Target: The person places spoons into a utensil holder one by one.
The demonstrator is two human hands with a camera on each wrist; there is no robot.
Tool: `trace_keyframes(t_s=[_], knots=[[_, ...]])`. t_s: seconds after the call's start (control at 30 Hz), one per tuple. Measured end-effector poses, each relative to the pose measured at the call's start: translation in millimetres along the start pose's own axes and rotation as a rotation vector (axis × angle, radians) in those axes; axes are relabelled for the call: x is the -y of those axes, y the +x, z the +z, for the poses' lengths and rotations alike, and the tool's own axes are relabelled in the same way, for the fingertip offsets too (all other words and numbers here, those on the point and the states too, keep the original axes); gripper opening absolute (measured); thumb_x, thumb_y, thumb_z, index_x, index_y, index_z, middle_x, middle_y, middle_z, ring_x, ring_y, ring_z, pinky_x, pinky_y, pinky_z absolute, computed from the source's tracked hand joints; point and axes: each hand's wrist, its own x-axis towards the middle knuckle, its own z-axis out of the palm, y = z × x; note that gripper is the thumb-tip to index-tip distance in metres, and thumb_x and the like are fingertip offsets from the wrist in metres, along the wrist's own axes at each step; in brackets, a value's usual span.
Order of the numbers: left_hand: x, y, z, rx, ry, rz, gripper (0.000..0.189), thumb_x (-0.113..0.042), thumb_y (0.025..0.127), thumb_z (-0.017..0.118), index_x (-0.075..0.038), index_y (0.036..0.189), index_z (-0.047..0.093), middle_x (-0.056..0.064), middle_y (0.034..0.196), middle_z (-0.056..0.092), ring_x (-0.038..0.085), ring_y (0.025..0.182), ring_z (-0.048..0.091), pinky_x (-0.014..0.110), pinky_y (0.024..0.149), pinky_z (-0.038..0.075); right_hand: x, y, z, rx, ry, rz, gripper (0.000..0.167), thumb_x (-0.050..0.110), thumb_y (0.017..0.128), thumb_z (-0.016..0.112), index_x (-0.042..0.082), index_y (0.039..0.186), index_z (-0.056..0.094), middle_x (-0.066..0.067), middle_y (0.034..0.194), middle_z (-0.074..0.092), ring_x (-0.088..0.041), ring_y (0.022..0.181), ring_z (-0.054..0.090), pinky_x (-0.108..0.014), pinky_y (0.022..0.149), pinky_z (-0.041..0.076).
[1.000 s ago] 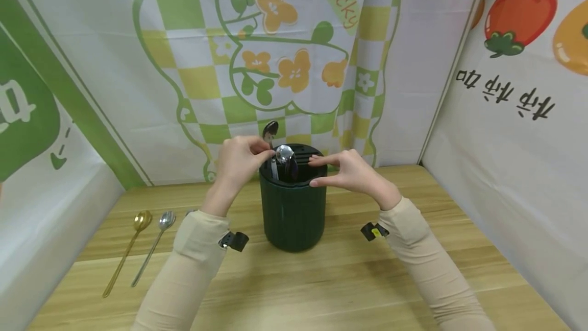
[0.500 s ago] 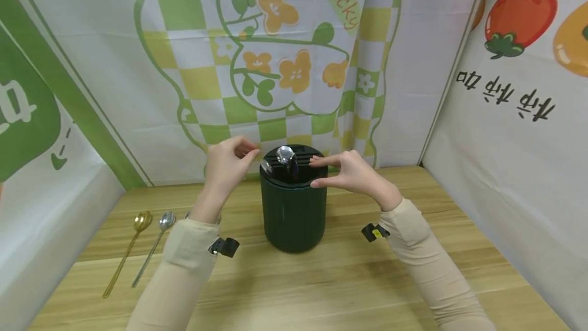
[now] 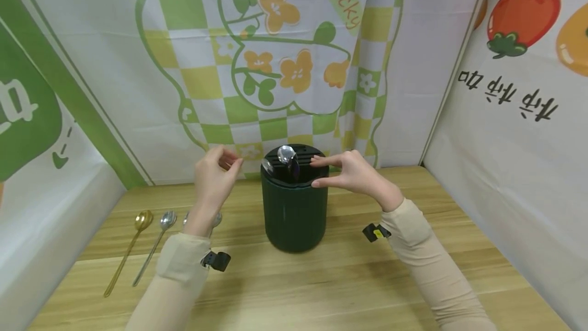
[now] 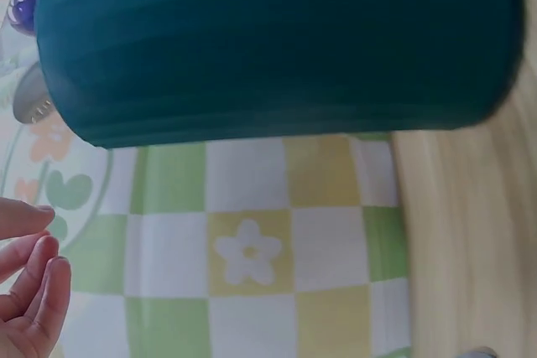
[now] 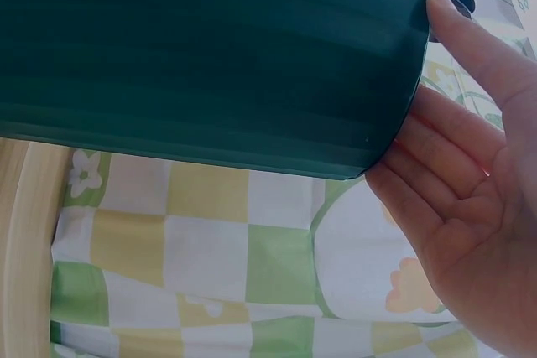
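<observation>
A dark green ribbed utensil holder (image 3: 294, 218) stands upright on the table, its top black and slotted. Inside it, a shiny spoon (image 3: 286, 154) shows its bowl above the rim, a dark purplish spoon (image 3: 294, 167) close beside it. Another silver utensil head (image 3: 267, 166) leans at the left rim. My left hand (image 3: 214, 180) hovers left of the holder, fingers loosely bent, holding nothing; the left wrist view shows its fingertips apart from the holder. With fingers and thumb fairly straight, my right hand (image 3: 351, 178) touches the holder's right rim, as the right wrist view also shows.
At left on the wooden table (image 3: 294, 295) lie a gold spoon (image 3: 123, 252) and a silver fork-like spoon (image 3: 154, 246). Further silver utensil heads (image 3: 217, 218) peek out around my left wrist. A patterned cloth (image 3: 275, 80) hangs close behind the holder.
My left hand let go of a silver utensil, which sank lower into the holder at the left rim. It then drew back to the left. The right hand stayed at the rim.
</observation>
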Motion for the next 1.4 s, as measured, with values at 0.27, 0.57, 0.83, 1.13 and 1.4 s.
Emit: trace_keyframes(t_s=[0.27, 0.57, 0.83, 1.13, 1.4], knots=[[24.2, -17.4, -3.2, 0.005, 0.065, -0.056, 0.009, -0.007, 0.082, 0.071, -0.001, 0.084, 0.065, 0.012, 0.078, 0.066, 0.023, 0.066, 0.061, 0.027, 0.061, 0.048, -1, 0.5, 1, -0.002, -0.012, -0.001, 0.050, 0.048, 0.078, 0.073, 0.021, 0.120, 0.067, 0.001, 0.129, 0.061, -0.013, 0.035, 0.045, -0.037, 0.102, 0.046], [46.1, -31.4, -5.7, 0.027, 0.077, -0.130, 0.010, -0.007, 0.082, 0.071, 0.000, 0.087, 0.065, 0.012, 0.079, 0.066, 0.022, 0.067, 0.061, 0.022, 0.059, 0.047, -1, 0.7, 0, -0.015, -0.012, -0.014, 0.050, 0.048, 0.078, 0.073, 0.021, 0.120, 0.067, 0.001, 0.128, 0.061, -0.010, 0.032, 0.035, -0.032, 0.089, 0.049], [68.1, -45.8, -7.5, 0.102, 0.120, -0.198, 0.012, -0.007, 0.084, 0.069, 0.002, 0.091, 0.065, 0.016, 0.083, 0.066, 0.027, 0.072, 0.062, 0.030, 0.065, 0.049, -3, 0.8, 0, -0.011, -0.011, -0.005, 0.051, 0.048, 0.078, 0.073, 0.021, 0.120, 0.067, 0.002, 0.128, 0.061, -0.004, 0.034, 0.036, -0.035, 0.091, 0.050], [87.6, -59.2, -7.6, 0.170, 0.177, -0.241, 0.013, -0.007, 0.085, 0.068, 0.002, 0.092, 0.065, 0.018, 0.085, 0.067, 0.029, 0.075, 0.064, 0.041, 0.067, 0.054, 0, -0.1, 0, -0.017, -0.009, 0.002, 0.050, 0.049, 0.078, 0.073, 0.022, 0.120, 0.067, 0.002, 0.128, 0.061, -0.012, 0.044, 0.050, -0.036, 0.097, 0.048], [100.4, -69.1, -9.5, 0.232, 0.200, -0.287, 0.012, -0.005, 0.083, 0.066, 0.003, 0.092, 0.063, 0.020, 0.085, 0.067, 0.029, 0.073, 0.063, 0.038, 0.063, 0.054, 0, 0.0, 0, -0.017, -0.009, -0.002, 0.049, 0.047, 0.078, 0.073, 0.022, 0.119, 0.067, 0.001, 0.128, 0.062, -0.010, 0.038, 0.045, -0.034, 0.093, 0.049]])
